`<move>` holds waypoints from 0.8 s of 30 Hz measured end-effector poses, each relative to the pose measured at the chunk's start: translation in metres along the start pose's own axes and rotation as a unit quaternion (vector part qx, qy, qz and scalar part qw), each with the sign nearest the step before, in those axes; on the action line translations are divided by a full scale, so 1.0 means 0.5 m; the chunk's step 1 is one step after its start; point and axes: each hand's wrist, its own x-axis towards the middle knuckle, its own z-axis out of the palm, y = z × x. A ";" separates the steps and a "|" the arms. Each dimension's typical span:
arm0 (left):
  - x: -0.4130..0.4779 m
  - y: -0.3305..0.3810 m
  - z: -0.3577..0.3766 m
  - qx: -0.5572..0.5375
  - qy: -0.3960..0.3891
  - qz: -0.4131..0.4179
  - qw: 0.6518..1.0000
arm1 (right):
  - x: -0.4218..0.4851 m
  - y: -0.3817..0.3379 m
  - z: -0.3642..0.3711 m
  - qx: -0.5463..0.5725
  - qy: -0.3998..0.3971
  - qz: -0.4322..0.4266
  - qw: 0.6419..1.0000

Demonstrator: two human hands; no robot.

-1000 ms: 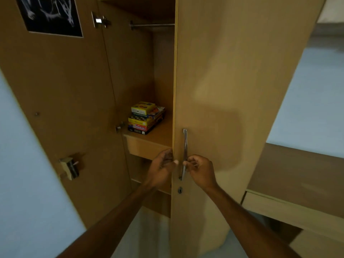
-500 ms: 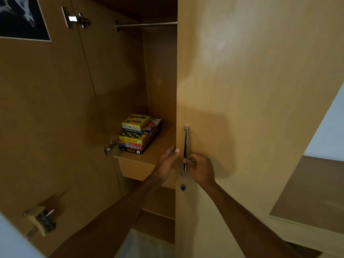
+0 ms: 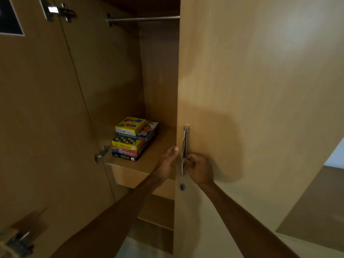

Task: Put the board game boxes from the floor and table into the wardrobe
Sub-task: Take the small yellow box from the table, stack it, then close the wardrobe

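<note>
Resting on the wardrobe shelf (image 3: 158,164), the stack of board game boxes (image 3: 134,139) sits inside the left compartment. The right hand (image 3: 200,169) grips the door handle (image 3: 184,151); the left hand (image 3: 168,161), fingers extended, touches the door (image 3: 242,90) edge.

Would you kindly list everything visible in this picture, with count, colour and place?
board game boxes: about five, yellow, blue, red, black, stacked on the shelf
shelf: one, light wood, inside the wardrobe
right door: one, light wood, right side
door handle: one, metal, right door's left edge
keyhole: one, dark, below the handle
hanging rail: one, metal, top
left door: one, brown, swung open
left hand: open, at the door edge
right hand: gripping the handle
</note>
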 end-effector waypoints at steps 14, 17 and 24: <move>-0.050 -0.084 -0.046 -0.014 0.101 -0.015 0.995 | -0.052 0.019 0.017 0.035 -0.025 0.012 0.999; -0.116 -0.129 -0.113 0.012 0.195 -0.001 0.981 | -0.063 0.000 0.065 0.056 -0.087 0.001 0.995; -0.350 -0.167 -0.297 0.105 0.388 -0.018 0.915 | -0.121 -0.148 0.259 0.106 -0.256 -0.063 0.959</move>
